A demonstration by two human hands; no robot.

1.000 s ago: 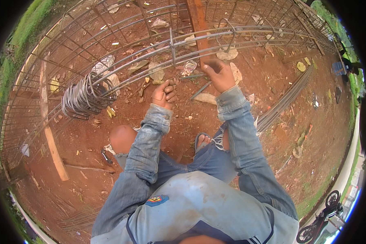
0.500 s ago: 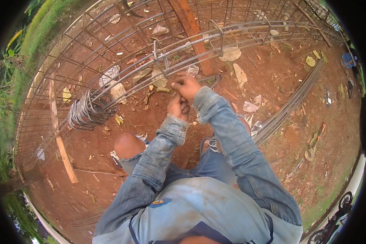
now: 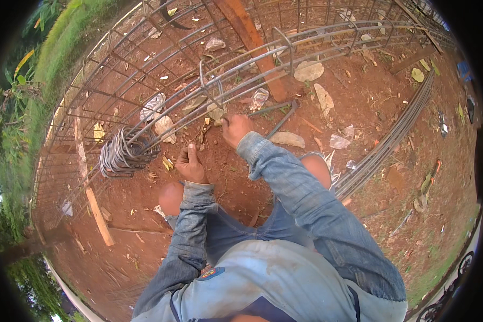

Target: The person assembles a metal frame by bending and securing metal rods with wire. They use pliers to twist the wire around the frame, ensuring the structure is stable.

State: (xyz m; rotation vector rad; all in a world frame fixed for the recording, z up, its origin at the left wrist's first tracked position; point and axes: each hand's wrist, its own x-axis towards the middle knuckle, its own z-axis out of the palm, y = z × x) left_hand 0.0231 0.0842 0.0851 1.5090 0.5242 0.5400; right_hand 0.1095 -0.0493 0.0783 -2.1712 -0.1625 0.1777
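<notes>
My left hand [image 3: 192, 164] is closed in a pinch above the red soil, a little in front of the long steel bars. Higher and to the right, my right hand [image 3: 237, 130] is closed too, its fingertips just below the nearest reinforcing bar [image 3: 247, 90]. Anything in either hand is too small to make out. A bent steel stirrup [image 3: 203, 75] hangs around the bars ahead of my hands, and another stirrup [image 3: 291, 51] sits farther right. On the bars at the left is a thick bunch of grey stirrups [image 3: 124, 153].
An orange-brown plank [image 3: 255, 45] stands under the bars; a narrow wooden strip [image 3: 97, 214] lies left. Beside my right knee runs a bundle of thin rods [image 3: 383, 145]. A dark V-shaped metal piece [image 3: 284, 115] rests on the ground. Rebar mesh [image 3: 139, 59] spreads behind.
My hands were close together and have come apart: the left moved left and down, the right slightly left and down. The view has shifted a little.
</notes>
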